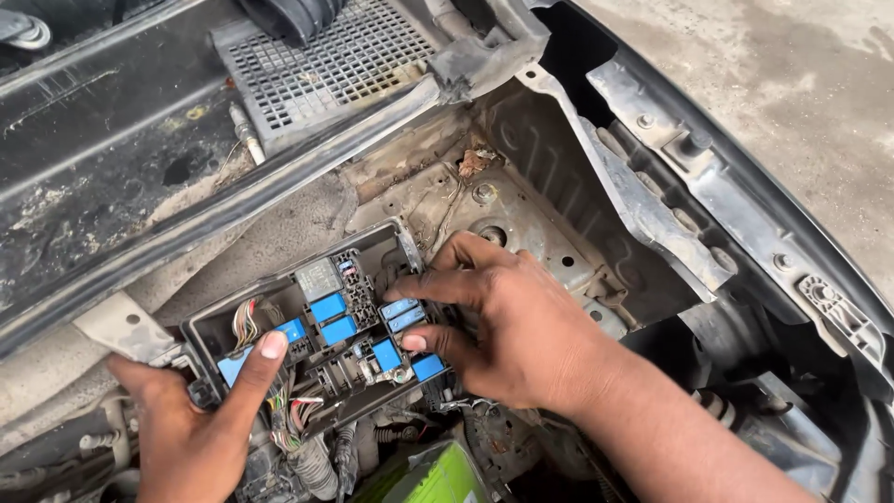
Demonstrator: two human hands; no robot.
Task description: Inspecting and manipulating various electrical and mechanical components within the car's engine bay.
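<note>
Nearest the camera, at six o'clock, a bright green package (430, 477) is peeking up at the bottom edge, its glossy top partly hidden by hoses and a bundle of coloured wires (291, 421).

At eight o'clock the left hand (191, 424) is coming up from below, palm cupping the near left corner of the open fuse box (207, 328). Its thumb is pressing down on a blue relay (291, 329) at the box's left side, while the remaining fingers are curling under the black casing, so the hand is grasping the box rather than lying slack.

At the centre the fuse box is sitting tilted in the engine bay, lid off, showing several blue rectangular relays, a grey square one (318, 278) toward the far side and a fan of thin wires at its left wall.

At three o'clock from the box the right hand (507, 326) is reaching in from the lower right, forearm stretching toward five o'clock. Its index finger is lying across a pale blue relay (402, 315), a lower finger is touching near another blue relay (386, 354), and its thumb is hooking over the box's far right rim; the fingers are bent and pinching at the box's right edge.

Farther off, at twelve o'clock, a grey metal grille (326, 56) is lying beyond the dusty black cross-member (279, 182), and bare concrete ground (801, 84) is showing at two o'clock.
</note>
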